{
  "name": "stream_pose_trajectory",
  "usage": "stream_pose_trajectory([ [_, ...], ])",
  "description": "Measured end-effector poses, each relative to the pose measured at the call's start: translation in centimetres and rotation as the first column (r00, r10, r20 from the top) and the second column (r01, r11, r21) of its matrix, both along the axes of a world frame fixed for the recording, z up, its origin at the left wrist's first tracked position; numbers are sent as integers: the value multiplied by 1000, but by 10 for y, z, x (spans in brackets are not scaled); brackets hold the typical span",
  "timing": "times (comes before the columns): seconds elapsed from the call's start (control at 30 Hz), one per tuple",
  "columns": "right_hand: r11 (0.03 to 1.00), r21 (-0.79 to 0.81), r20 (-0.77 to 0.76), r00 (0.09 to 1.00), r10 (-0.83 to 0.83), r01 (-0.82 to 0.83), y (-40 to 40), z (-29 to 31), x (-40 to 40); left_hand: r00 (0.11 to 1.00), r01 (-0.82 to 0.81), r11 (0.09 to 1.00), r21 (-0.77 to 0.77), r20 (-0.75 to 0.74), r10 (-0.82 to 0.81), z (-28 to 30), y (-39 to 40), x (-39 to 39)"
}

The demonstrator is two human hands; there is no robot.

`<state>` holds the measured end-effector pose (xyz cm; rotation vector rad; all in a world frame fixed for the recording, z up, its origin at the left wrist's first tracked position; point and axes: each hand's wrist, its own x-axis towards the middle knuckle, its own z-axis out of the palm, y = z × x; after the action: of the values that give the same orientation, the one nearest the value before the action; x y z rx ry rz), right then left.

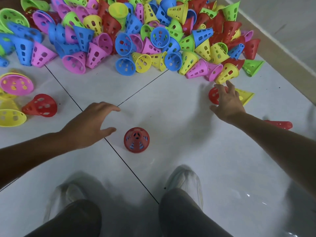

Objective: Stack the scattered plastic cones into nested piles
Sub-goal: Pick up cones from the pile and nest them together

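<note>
Reaching out over the white tiled floor, the right hand has its fingers spread and straight above a red cone lying on its side, with a yellow cone just beyond it; the hand holds nothing, and whether its fingertips touch the red cone I cannot tell. The left hand hovers lower and nearer the middle, fingers relaxed and slightly apart, thumb out, also holding nothing. Just to the right of its thumb stands an upright red cone, wide end down on the tile, with blue showing through its holes, so a blue cone sits nested under it. The great heap of scattered cones, blue, pink, yellow, green and red, all perforated, fills the far part of the floor up to the wall's pale skirting. At the far left lie a pink cone with yellow inside it, a tipped red cone and a yellow cone on its side. Another red cone lies flat beside the right forearm. At the bottom, two shoes in clear plastic covers and dark trouser legs show, blurred.
</note>
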<state>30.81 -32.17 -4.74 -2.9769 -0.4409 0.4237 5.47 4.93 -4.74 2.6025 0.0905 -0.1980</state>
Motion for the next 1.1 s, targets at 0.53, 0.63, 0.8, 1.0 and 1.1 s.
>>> stream_pose_trajectory([
  [0.53, 946, 324, -59, 998, 27, -7, 56, -14, -40, 982, -190, 963, 190, 26, 189, -9, 60, 11],
  [0.63, 912, 409, -80, 995, 61, -23, 75, -19, -56, 971, -237, 928, 288, 48, 233, -10, 76, 4],
  [0.8, 861, 506, -148, 989, 25, 54, 103, -14, -86, 903, -415, 790, 452, 97, 419, -19, 101, -14],
  [1.0, 787, 580, -285, 958, -45, 209, 117, -9, -111, 880, -454, 703, 547, 151, 451, -24, 109, -33],
  [1.1, 781, 570, -356, 934, -44, 254, 121, -5, -117, 856, -450, 652, 609, 88, 509, -23, 113, -35],
])
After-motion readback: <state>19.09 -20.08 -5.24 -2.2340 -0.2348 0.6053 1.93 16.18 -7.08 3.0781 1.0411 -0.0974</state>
